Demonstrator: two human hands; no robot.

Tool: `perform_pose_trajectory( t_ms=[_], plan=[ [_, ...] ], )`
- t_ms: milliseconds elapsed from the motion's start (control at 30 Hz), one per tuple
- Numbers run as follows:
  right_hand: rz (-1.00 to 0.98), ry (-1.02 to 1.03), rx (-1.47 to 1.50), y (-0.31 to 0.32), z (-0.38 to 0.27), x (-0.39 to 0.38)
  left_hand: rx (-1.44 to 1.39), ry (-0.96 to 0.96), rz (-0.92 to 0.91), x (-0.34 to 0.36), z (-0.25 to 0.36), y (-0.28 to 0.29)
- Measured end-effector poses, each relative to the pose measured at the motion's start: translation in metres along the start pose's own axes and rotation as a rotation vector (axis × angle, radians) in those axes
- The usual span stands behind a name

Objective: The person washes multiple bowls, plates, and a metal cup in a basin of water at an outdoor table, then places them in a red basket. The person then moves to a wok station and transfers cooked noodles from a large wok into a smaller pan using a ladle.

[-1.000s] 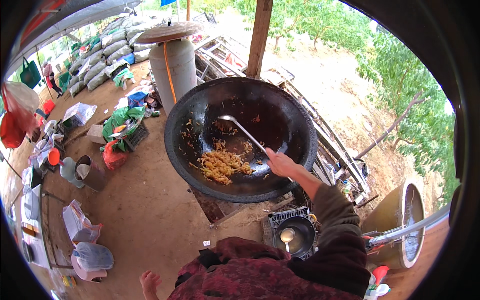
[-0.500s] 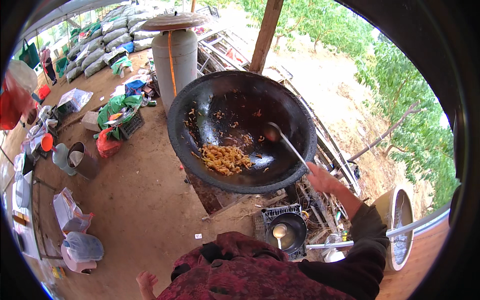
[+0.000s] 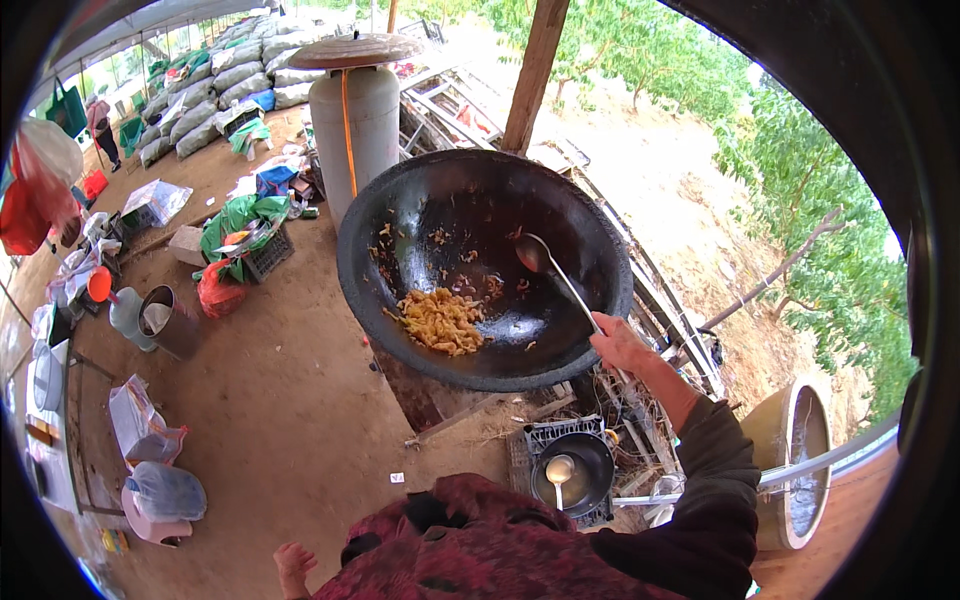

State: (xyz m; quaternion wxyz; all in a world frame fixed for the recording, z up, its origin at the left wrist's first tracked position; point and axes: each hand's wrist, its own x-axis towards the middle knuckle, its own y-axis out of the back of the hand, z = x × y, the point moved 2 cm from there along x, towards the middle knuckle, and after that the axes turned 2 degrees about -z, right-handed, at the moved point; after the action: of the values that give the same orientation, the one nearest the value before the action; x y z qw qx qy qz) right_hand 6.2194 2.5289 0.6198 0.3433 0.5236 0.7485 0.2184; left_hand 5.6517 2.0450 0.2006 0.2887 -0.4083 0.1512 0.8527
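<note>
The right hand (image 3: 618, 343) is closed around the long handle of a metal ladle (image 3: 553, 272). The ladle's bowl sits inside the big black wok (image 3: 484, 265), beside a pile of yellow food (image 3: 440, 320). The left hand is out of sight. A grey gas tank (image 3: 352, 135) stands behind the wok.

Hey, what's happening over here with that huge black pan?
A person is cooking outdoors under a shelter. Their right hand grips the long handle of a metal ladle, whose bowl sits inside the big black wok, off to the side of a heap of yellow food lying near the wok's bottom. Scattered bits cling to the wok's wall. The left hand is not in view. Below the wok, a smaller dark pot with a spoon in it sits on a crate.
</note>
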Motion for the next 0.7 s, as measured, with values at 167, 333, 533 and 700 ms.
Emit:
perform_pose_trajectory(
  t_ms=[167, 333, 533, 700],
  plan=[
    [-0.181, -0.007, 0.138, -0.014, 0.001, -0.007, 0.018, -0.016, 0.03, -0.014, -0.007, -0.006],
    [-0.236, 0.042, 0.174, -0.014, -0.006, -0.007, 0.328, -0.21, -0.123, -0.029, -0.045, 0.003],
    [0.146, 0.171, -0.016, -0.005, 0.007, 0.091, 0.632, -0.552, -0.247, -0.046, -0.068, 0.013],
    [-0.144, 0.18, -0.06, -0.011, 0.012, 0.074, 0.38, -0.271, -0.186, -0.049, -0.065, 0.002]
  ],
)
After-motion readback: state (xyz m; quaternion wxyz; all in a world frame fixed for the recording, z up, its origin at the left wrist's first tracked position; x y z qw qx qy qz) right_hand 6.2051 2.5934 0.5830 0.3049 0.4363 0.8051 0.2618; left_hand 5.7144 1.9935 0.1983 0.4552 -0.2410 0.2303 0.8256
